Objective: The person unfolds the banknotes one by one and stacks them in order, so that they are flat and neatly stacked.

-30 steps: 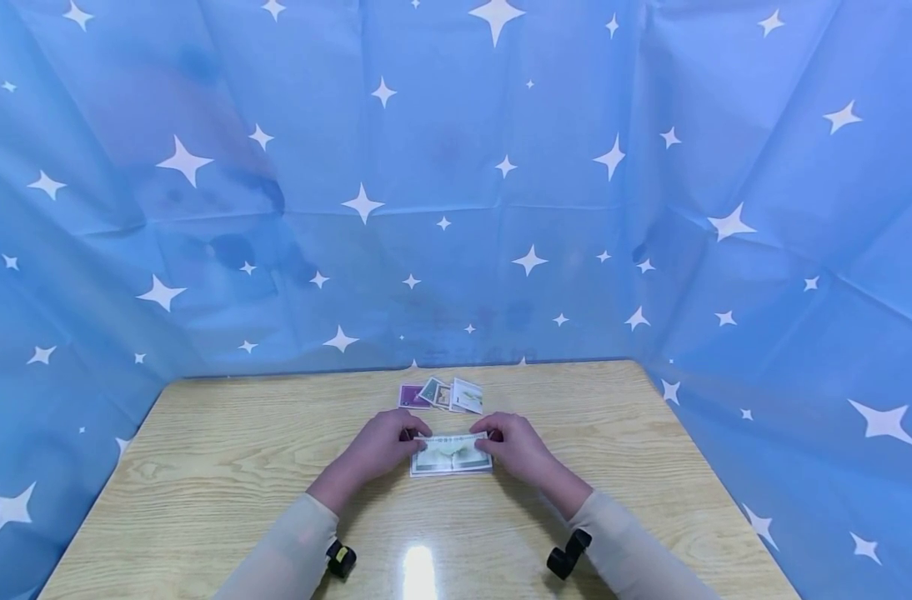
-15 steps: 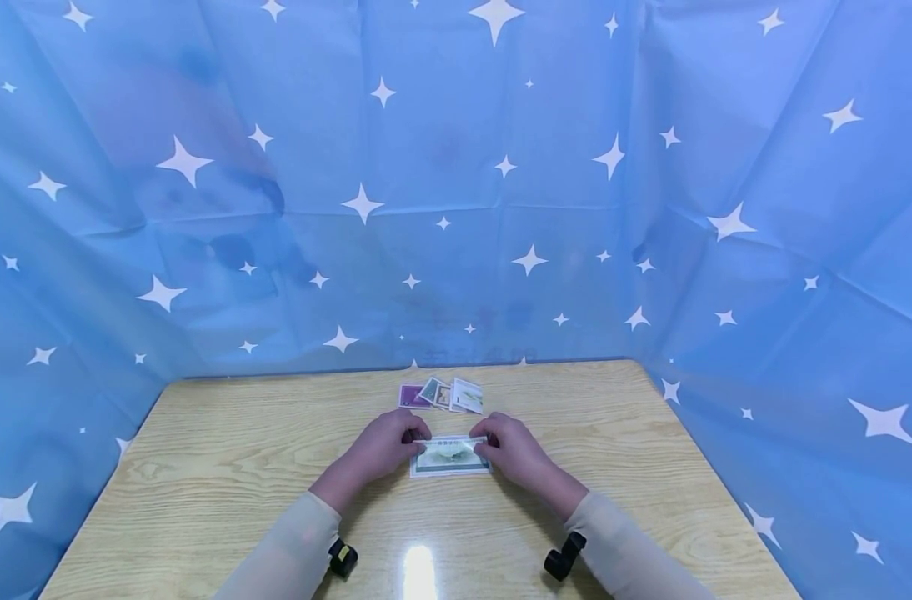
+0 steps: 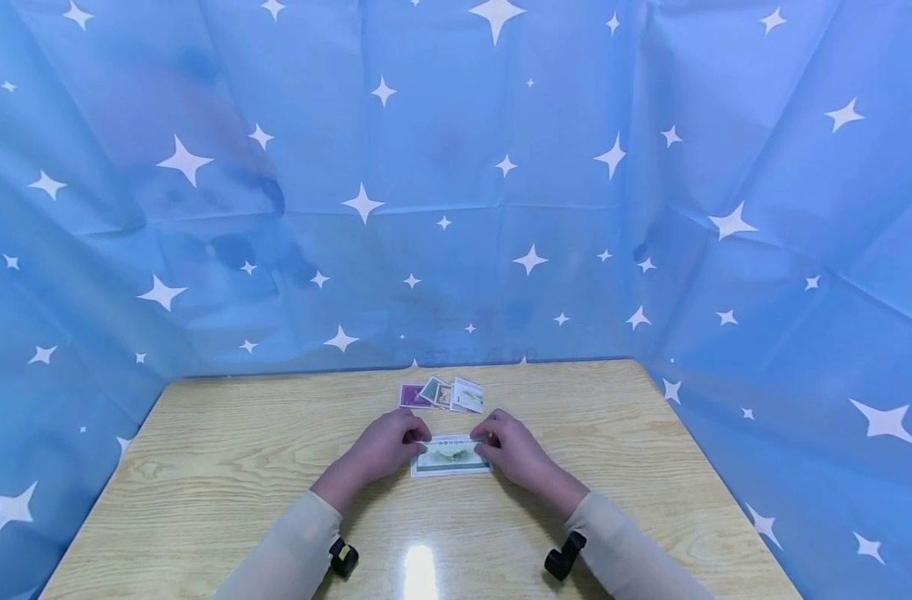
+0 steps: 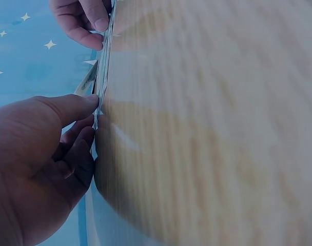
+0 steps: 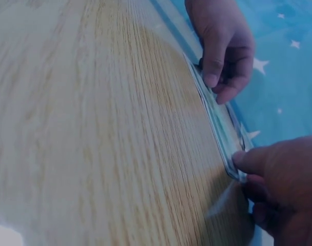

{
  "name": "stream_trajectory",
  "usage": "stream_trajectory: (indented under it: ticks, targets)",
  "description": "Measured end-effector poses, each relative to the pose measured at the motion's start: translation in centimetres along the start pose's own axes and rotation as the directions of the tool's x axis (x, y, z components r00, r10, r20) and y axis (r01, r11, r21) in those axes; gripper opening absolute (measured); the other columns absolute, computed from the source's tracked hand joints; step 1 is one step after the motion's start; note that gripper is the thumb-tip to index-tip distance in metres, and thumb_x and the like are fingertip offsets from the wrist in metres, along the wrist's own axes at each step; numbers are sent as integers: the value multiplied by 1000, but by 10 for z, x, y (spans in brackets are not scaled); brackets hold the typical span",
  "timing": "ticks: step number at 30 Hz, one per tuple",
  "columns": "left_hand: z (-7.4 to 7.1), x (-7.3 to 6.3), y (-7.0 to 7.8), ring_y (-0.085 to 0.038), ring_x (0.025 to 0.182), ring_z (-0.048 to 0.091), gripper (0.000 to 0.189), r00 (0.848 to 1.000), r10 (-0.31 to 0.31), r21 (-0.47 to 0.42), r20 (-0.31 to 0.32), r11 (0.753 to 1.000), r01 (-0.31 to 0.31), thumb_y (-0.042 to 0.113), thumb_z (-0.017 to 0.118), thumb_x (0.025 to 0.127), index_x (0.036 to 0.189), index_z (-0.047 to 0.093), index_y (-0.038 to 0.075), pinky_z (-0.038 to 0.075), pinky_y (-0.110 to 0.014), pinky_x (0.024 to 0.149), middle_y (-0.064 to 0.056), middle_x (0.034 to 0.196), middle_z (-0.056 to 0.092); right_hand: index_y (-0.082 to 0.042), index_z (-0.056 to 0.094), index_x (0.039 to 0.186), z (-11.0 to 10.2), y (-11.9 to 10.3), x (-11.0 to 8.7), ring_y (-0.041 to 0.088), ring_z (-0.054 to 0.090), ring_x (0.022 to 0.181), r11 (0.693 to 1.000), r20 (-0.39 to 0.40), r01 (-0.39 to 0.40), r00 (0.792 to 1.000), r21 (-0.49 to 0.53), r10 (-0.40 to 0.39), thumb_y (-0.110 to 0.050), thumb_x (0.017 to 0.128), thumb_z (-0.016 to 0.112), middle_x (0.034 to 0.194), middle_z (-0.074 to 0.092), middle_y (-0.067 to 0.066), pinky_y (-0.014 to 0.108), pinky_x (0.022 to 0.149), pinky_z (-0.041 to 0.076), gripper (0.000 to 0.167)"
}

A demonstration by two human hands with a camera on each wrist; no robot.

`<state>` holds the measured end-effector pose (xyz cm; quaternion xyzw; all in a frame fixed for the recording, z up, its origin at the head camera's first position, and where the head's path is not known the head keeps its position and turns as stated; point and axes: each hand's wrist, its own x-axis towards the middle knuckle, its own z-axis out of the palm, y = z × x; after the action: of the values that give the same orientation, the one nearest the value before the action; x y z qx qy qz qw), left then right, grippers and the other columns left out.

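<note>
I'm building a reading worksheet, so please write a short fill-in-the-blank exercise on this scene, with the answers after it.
The left hand and right hand pinch a printed paper coloured white and ____.
The leftmost card beyond the hands is ____.
The star-patterned backdrop is mainly ____.
The tabletop shows a ____ grain.

Missing words: green; purple; blue; wood.

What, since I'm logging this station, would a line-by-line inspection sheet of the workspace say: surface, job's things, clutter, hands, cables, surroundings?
Surface: wood-grain table, with a bright reflection toward the person.
Job's things: green-and-white printed paper, apparently layered, between the hands.
Clutter: overlapping cards beyond the paper, a purple card leftmost.
Hands: left hand and right hand hold opposite ends of the paper, thumbs on the person's side.
Cables: nothing seen.
Surroundings: blue star-patterned sheet behind and on both sides.
</note>
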<state>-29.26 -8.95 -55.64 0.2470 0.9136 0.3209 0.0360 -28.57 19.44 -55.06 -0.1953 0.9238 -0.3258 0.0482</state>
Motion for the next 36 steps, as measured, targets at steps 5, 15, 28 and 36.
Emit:
stream_trajectory:
  ticks: [5,15,28,36]
  targets:
    - [-1,2,-1,-11,91,63,11,1000,7,-6,4,1000,-7,9,80,101,111,81,14,58,-37,86,5,98,65,-17,82,115,-1,1,1,13,56,88,1000,-8,-11,1000,-1,11,-11,105,78,104,61,-6,30,76,50,13]
    - [-3,5,-3,-11,92,62,11,1000,-4,-21,25,1000,5,11,79,103,112,80,15,58,-37,86,6,99,64,-17,82,115,-1,4,4,14,57,89,1000,-19,-11,1000,15,11,-11,104,78,104,61,-6,30,76,51,13]
    - [-7,6,2,-12,95,63,10,1000,-7,-59,2,998,7,10,76,104,113,79,15,58,-40,89,6,103,69,-17,81,108,-3,4,-1,12,61,87,994,-117,-6,993,113,19,-9,104,78,99,65,-8,30,76,54,10]
    - [-11,19,13,-11,94,64,12,999,-26,-93,-35,995,23,10,74,106,117,79,11,59,-38,87,6,103,70,-14,79,105,-8,6,5,14,60,82,990,-158,-17,987,137,39,-8,102,80,96,64,-6,30,71,53,7]
